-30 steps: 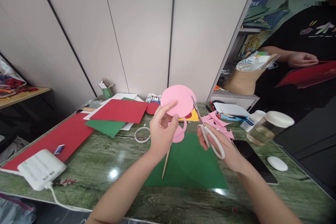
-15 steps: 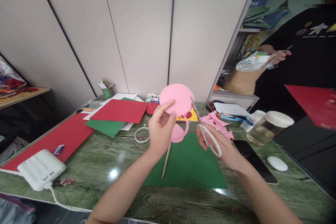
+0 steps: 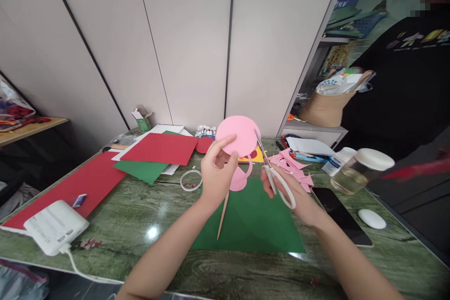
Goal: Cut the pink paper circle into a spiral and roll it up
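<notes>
A rounded piece of pink paper [image 3: 236, 132] is pinched between the thumb and fingers of my left hand [image 3: 218, 168]. White-handled scissors [image 3: 281, 185] are in my right hand [image 3: 293, 192], their blades at the pink paper's right edge. Below hangs or lies a curved pink strip [image 3: 250, 166] beside another rounded pink piece [image 3: 238, 180]; whether they are joined to the held paper I cannot tell. Under my hands a green sheet [image 3: 256, 220] lies on the table, with a pointed wooden stick [image 3: 222, 218] over its left part.
Pink scraps [image 3: 290, 164], a black phone [image 3: 339, 215], a lidded jar [image 3: 362, 171] and a white oval object [image 3: 371, 219] are at the right. Red sheets [image 3: 158, 147], a tape roll [image 3: 191, 180] and a white power bank [image 3: 56, 227] are at the left. A person in black [image 3: 404, 75] stands at the right.
The held pink paper has shifted slightly right and down with my left hand. The scissor blades look closer together. The other person's hand has left view, and the red item at the right looks narrower and blurred.
</notes>
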`<state>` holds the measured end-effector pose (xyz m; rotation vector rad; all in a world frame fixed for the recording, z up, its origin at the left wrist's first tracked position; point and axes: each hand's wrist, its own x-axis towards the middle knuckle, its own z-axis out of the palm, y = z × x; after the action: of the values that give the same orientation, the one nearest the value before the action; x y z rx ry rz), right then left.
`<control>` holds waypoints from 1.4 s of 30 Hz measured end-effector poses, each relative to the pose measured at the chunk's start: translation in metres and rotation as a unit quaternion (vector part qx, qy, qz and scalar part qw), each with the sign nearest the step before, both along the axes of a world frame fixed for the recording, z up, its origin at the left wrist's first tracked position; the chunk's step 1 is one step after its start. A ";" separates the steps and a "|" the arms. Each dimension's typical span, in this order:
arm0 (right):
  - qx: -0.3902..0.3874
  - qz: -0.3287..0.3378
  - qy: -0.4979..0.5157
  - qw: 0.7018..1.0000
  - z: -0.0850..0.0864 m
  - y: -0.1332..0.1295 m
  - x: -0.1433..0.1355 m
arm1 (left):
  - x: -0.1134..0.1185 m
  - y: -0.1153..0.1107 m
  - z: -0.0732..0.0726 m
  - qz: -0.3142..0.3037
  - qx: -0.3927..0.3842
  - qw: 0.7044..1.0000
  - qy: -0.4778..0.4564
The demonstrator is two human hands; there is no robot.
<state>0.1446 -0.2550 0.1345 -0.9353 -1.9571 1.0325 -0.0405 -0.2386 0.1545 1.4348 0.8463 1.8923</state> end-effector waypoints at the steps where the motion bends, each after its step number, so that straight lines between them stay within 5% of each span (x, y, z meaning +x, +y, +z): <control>1: 0.005 -0.001 -0.001 1.000 0.001 0.000 0.000 | 0.000 0.000 0.000 0.000 0.000 1.000 0.000; 42: 0.018 -0.001 -0.012 1.000 0.003 -0.006 -0.002 | 0.000 -0.002 -0.001 0.002 0.017 1.000 0.007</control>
<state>0.1424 -0.2611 0.1372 -0.9327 -1.9874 0.9859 -0.0408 -0.2408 0.1535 1.4681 0.8275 1.9093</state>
